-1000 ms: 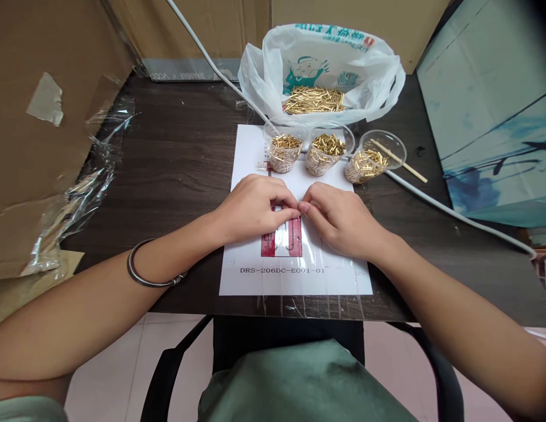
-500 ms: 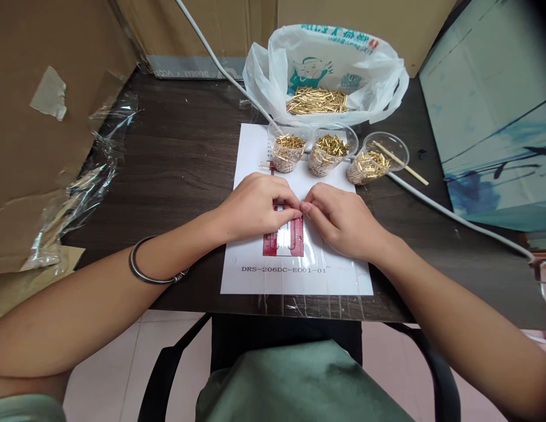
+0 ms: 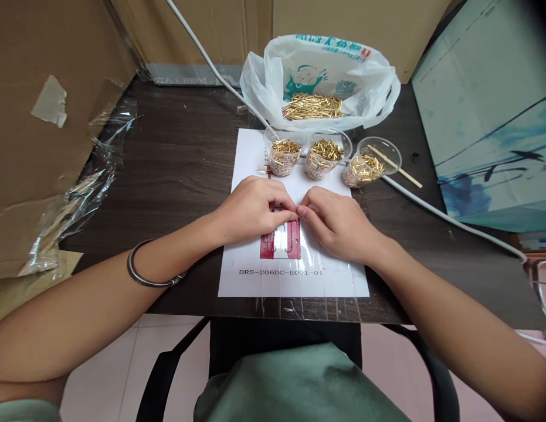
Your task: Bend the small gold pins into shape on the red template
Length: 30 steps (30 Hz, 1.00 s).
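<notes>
My left hand [image 3: 257, 208] and my right hand [image 3: 338, 220] meet fingertip to fingertip above a printed sheet [image 3: 237, 287]. Thumb and forefinger are pinched together on each. Whatever lies between them is too small to make out. Just under the fingers is a red and white rectangle [image 3: 292, 249] with dark curved marks, partly covered by my left hand. Beyond the hands stand three clear plastic cups holding small gold-coloured metal pins: a left cup [image 3: 285, 167], a middle cup [image 3: 317, 171] and a tilted right cup [image 3: 358, 179] with a thin wooden stick [image 3: 407, 176] in it.
Behind the cups sits a white plastic bag [image 3: 369, 105] with longer gold pins [image 3: 314, 106] inside. A white cable [image 3: 457, 217] crosses the dark wooden table [image 3: 176, 152]. Cardboard [image 3: 57, 158] with loose clear tape borders the left, and a painted panel [image 3: 479, 135] the right.
The view has shifted slightly, so the cups and bag appear a little lower and further left. Both hands stay pinched together at the same place over the sheet.
</notes>
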Motion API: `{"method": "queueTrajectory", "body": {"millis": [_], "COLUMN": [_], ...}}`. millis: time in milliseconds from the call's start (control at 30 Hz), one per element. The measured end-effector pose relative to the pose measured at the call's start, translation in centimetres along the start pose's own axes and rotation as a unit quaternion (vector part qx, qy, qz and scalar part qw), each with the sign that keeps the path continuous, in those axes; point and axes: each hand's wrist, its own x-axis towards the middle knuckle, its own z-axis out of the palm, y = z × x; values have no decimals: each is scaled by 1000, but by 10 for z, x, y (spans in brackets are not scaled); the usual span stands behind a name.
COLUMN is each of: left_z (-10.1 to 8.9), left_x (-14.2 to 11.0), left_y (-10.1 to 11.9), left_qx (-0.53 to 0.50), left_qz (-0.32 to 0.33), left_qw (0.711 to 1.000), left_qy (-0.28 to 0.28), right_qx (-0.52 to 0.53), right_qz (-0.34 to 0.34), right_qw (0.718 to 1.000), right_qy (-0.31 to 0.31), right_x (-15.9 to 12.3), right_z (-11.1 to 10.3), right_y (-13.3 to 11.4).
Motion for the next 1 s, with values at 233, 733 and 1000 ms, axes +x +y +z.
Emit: {"method": "queueTrajectory", "body": {"millis": [233, 733, 1000], "left_z": [0, 2, 1], "left_x": [0, -1, 0], "left_y": [0, -1, 3], "left_qx": [-3, -28, -19], "left_qz": [-2, -15, -41], "left_qw": [1000, 999, 999], "left_qy": [-8, -11, -15], "right_qx": [29, 42, 29], "right_qz": [22, 1, -13], "right_qw": [999, 999, 999], "right_qy": [0, 12, 41], "right_x": [-1, -2, -3], "right_z": [-1, 1, 6], "right_y": [0, 1, 1]}}
